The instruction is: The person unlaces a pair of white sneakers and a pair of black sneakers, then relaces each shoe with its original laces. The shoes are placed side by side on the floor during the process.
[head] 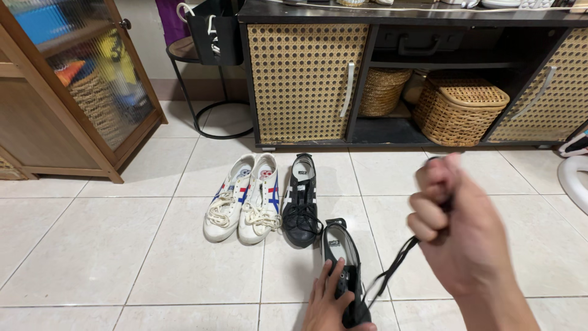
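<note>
Right hand [456, 230] fisted on black lace [392, 266], left hand [331, 303] pressing black shoe [343, 257], its mate [302, 202] and white pair [244, 199] beyond it

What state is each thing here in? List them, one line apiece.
Left hand: pressed flat on the near black shoe.
Right hand: fisted, pulling a black lace taut.
Black lace: drawn up out of the shoe.
Near black shoe: on the floor, being held down.
Far black shoe: laced, standing alone.
White sneakers: paired, laces loose.
Cabinet door: shut.
Wicker basket: lid on.
</note>
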